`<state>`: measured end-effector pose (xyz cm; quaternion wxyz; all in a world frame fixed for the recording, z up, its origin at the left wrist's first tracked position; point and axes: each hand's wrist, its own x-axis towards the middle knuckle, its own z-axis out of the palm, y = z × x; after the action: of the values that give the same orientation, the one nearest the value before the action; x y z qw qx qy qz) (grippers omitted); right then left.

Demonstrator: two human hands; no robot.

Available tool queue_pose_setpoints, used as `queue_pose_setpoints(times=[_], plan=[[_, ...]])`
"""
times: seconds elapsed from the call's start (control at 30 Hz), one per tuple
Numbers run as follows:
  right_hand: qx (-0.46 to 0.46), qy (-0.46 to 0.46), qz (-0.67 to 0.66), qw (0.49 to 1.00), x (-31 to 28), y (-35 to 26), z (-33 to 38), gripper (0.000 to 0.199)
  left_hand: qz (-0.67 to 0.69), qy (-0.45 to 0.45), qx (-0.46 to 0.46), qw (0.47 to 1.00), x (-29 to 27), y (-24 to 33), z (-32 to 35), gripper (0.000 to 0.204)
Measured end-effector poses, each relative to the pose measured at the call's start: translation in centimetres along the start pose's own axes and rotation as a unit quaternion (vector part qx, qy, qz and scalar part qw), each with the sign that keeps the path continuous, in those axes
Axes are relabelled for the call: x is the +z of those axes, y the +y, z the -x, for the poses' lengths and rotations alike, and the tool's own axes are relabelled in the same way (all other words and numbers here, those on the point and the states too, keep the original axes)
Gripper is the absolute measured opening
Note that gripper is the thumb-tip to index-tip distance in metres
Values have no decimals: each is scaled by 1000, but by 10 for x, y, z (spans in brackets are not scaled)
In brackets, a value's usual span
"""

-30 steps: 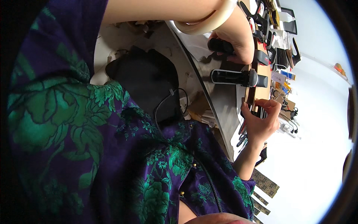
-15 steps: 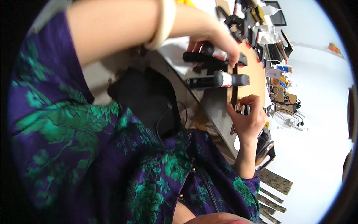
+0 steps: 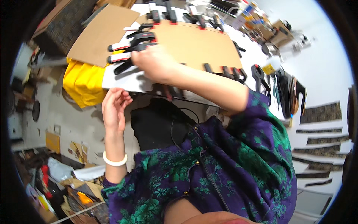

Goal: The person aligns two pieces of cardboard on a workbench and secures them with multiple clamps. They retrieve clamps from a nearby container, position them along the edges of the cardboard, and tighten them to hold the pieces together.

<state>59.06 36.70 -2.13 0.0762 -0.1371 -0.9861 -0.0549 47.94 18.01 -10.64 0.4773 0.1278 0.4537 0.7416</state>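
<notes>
My right hand (image 3: 156,64) reaches over the table and is closed around the handles of a black spring clamp (image 3: 128,47) with white and red grips. The clamp sits at the left edge of a brown board (image 3: 194,44), which lies on a white sheet (image 3: 119,76). Several more black clamps (image 3: 231,71) bite the board's near and far edges. My left hand (image 3: 115,106), with a white bangle (image 3: 115,161) on the wrist, hangs just below the table's front edge. Its fingers are loosely curled and hold nothing.
A flat cardboard sheet (image 3: 106,31) lies left of the board over a yellow bundle (image 3: 79,84). Tools and bottles crowd the table's far right end (image 3: 268,41). A black bag (image 3: 160,125) rests against my purple and green flowered garment. Clutter covers the floor (image 3: 59,175) at left.
The view has swung round sharply. The arm with the bangle came down from above the table to below its edge. The other hand now grips a clamp at the board's left edge.
</notes>
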Motion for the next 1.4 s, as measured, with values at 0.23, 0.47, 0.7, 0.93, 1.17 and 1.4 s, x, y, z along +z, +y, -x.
queue_pose_setpoints(times=[0.23,0.47,0.7,0.93,1.17,1.4], plan=[[47,70,-9,996,67,6,-66,10,-39,-4,29,999,35,-19,5,10],[186,286,-107,934,-20,129,68,22,-49,-95,8,994,100,-26,58,22],[460,-81,38,884,47,320,263,40,18,-219,-188,957,224,-71,78,53],[417,-106,94,898,56,306,259,49,-33,-121,-161,979,289,-93,58,43],[369,-59,126,919,65,330,260,42,-727,-249,302,565,276,-82,-20,67],[428,-50,-22,902,48,342,283,25,-723,-421,164,523,289,-69,-50,79]])
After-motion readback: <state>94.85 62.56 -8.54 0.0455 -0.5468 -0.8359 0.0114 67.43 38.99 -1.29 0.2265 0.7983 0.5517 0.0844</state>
